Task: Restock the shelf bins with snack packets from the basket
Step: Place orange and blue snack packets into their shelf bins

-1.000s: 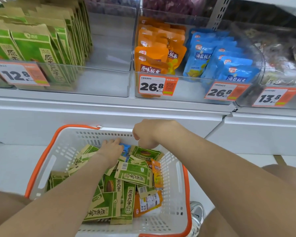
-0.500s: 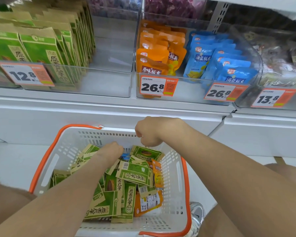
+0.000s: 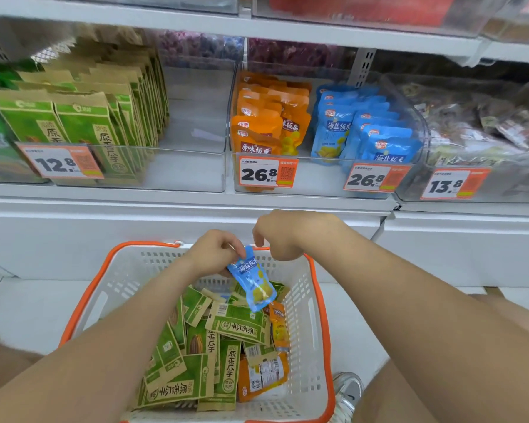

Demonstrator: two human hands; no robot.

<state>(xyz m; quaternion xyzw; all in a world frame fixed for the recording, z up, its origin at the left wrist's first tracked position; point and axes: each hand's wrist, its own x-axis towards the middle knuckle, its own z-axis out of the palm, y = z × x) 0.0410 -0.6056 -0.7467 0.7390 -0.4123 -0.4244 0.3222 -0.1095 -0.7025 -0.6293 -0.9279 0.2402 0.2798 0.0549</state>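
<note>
Four orange-bordered white price tags are hanging on the clear plastic shelf bins. At ten o'clock, the first tag (image 3: 60, 162) is reading "12.8". Near twelve o'clock, the second tag (image 3: 267, 174) is showing "26.8". At one o'clock, the third tag (image 3: 374, 179) is again showing "26.8". At two o'clock, the fourth tag (image 3: 454, 185) is reading "13.8". Chinese lettering on the packets is not being transcribed.
</note>
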